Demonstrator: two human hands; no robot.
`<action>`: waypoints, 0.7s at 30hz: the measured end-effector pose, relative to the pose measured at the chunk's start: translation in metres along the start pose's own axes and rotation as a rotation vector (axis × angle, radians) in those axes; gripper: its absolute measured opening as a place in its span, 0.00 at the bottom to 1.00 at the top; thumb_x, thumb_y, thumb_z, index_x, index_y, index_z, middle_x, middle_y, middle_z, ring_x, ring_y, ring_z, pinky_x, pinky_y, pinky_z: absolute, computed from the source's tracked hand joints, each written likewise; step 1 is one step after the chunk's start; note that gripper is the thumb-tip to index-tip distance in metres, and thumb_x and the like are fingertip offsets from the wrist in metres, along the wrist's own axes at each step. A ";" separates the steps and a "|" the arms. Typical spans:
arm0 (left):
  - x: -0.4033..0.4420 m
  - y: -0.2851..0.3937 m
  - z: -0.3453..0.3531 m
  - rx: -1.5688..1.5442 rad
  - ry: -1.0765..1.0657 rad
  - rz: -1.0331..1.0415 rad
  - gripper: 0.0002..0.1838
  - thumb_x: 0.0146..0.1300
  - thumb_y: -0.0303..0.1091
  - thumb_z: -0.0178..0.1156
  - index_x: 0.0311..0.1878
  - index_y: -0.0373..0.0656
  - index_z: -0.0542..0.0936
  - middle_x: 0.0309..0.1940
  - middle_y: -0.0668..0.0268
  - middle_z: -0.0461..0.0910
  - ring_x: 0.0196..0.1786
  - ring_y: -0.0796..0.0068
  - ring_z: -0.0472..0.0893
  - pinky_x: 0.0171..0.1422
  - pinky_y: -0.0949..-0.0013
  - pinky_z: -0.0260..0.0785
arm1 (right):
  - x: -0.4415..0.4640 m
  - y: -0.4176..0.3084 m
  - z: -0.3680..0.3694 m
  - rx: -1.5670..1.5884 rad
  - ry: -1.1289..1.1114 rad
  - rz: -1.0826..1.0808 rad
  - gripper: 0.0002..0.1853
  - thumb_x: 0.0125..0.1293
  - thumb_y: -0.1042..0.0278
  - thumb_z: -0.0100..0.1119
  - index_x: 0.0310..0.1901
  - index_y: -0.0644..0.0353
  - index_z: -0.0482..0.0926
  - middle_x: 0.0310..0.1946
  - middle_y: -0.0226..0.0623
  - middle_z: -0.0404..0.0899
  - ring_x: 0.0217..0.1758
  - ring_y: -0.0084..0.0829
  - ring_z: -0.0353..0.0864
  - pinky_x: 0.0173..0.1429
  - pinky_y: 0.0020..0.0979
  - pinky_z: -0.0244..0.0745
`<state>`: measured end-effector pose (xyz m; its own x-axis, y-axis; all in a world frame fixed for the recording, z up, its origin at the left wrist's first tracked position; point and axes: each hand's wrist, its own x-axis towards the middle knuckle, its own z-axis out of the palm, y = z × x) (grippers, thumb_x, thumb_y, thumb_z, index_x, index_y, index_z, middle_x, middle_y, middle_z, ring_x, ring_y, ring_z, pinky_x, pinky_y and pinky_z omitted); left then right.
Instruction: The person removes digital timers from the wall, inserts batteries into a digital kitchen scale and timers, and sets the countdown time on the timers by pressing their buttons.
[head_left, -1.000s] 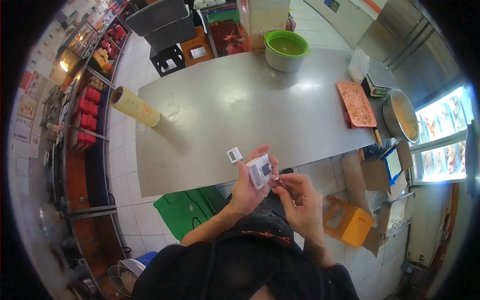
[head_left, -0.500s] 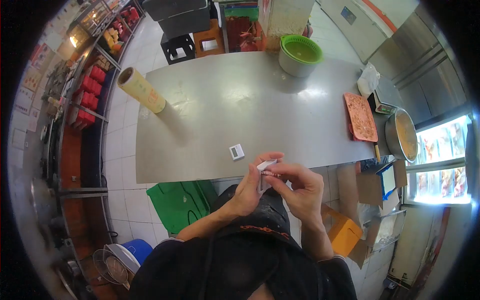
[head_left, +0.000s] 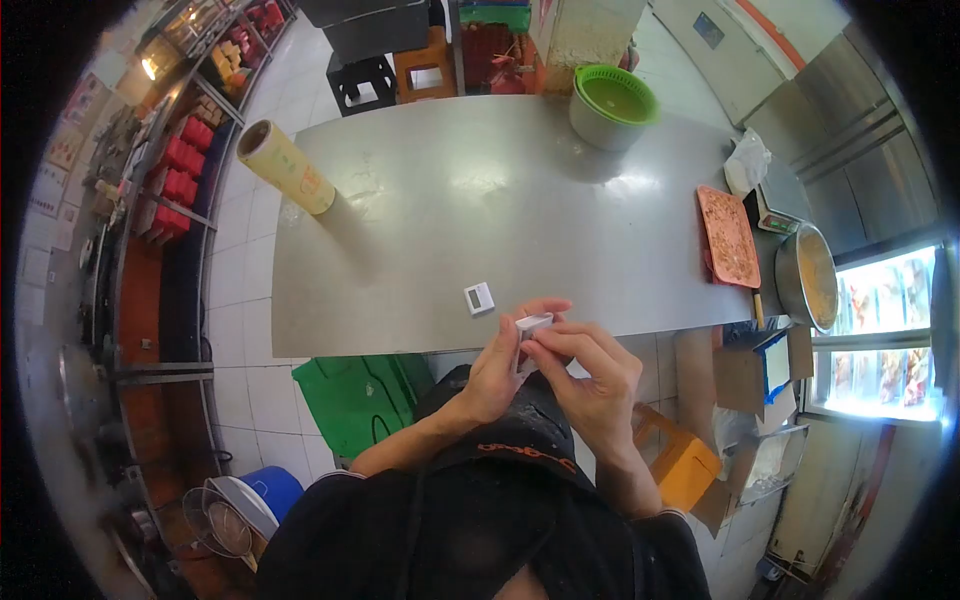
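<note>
A small white box-like object (head_left: 533, 323) is held up near the table's front edge. My left hand (head_left: 494, 372) wraps round it from the left, fingers behind it and thumb on its near side. With thumb and forefinger pressed together, my right hand (head_left: 592, 375) touches the object's right side; anything small in that pinch is hidden. Just beyond my left hand, a white device with a grey display (head_left: 479, 298) lies on the steel table (head_left: 420, 240).
A yellowish roll (head_left: 287, 168) stands at the table's left. Toward the back is a pot with a green basket (head_left: 612, 108). A pink tray (head_left: 729, 237), a scale (head_left: 781, 200) and a metal bowl (head_left: 806, 277) are right. Below are a green bin (head_left: 350, 405) and an orange stool (head_left: 680, 457).
The white object has been turned from its broad face to a narrow side. Over the last second my right hand has come closer against it, and the camera view has shifted.
</note>
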<state>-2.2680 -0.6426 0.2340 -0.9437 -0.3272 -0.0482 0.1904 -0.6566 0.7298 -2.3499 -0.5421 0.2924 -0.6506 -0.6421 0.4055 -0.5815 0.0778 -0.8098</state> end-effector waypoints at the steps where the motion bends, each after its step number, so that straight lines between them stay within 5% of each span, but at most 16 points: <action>1: 0.000 0.002 0.001 0.001 0.002 0.001 0.39 0.78 0.63 0.28 0.72 0.37 0.63 0.57 0.64 0.71 0.59 0.72 0.74 0.68 0.64 0.64 | 0.000 0.002 0.003 0.002 -0.002 -0.001 0.09 0.57 0.75 0.74 0.41 0.60 0.86 0.35 0.37 0.84 0.35 0.31 0.85 0.37 0.29 0.80; 7: 0.003 0.001 -0.006 -0.062 0.005 -0.045 0.39 0.78 0.63 0.28 0.71 0.36 0.64 0.57 0.64 0.72 0.59 0.73 0.72 0.67 0.66 0.65 | -0.008 0.011 0.015 0.020 -0.031 0.006 0.09 0.58 0.77 0.73 0.41 0.61 0.86 0.42 0.38 0.82 0.38 0.35 0.84 0.40 0.30 0.80; 13: 0.012 0.005 -0.018 -0.082 -0.003 0.043 0.36 0.80 0.58 0.29 0.73 0.36 0.64 0.56 0.63 0.72 0.54 0.73 0.72 0.64 0.68 0.65 | -0.015 0.011 0.010 -0.164 -0.042 -0.221 0.08 0.63 0.77 0.69 0.43 0.64 0.84 0.42 0.42 0.82 0.39 0.36 0.84 0.47 0.30 0.79; 15: 0.015 0.015 -0.018 0.816 -0.064 0.284 0.30 0.81 0.48 0.37 0.77 0.38 0.60 0.58 0.61 0.72 0.54 0.72 0.73 0.63 0.67 0.67 | -0.024 0.019 0.004 0.469 -0.014 0.395 0.10 0.71 0.73 0.62 0.50 0.68 0.80 0.42 0.43 0.83 0.42 0.31 0.85 0.48 0.31 0.80; 18: 0.022 0.022 -0.017 1.090 -0.089 0.247 0.29 0.77 0.35 0.47 0.78 0.40 0.58 0.63 0.57 0.71 0.54 0.68 0.75 0.65 0.65 0.67 | -0.018 0.031 -0.002 0.691 -0.172 0.589 0.14 0.77 0.68 0.51 0.56 0.71 0.74 0.40 0.43 0.84 0.42 0.30 0.86 0.48 0.31 0.83; 21: 0.019 0.026 -0.005 0.807 0.007 0.218 0.33 0.74 0.27 0.50 0.79 0.40 0.53 0.69 0.52 0.69 0.61 0.62 0.77 0.70 0.61 0.65 | -0.016 0.032 -0.006 0.751 -0.210 0.671 0.15 0.79 0.67 0.48 0.56 0.71 0.74 0.40 0.44 0.84 0.41 0.31 0.87 0.47 0.30 0.85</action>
<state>-2.2800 -0.6693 0.2483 -0.9059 -0.3965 0.1488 0.1141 0.1099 0.9874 -2.3614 -0.5251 0.2622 -0.5889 -0.7678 -0.2523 0.3727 0.0190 -0.9277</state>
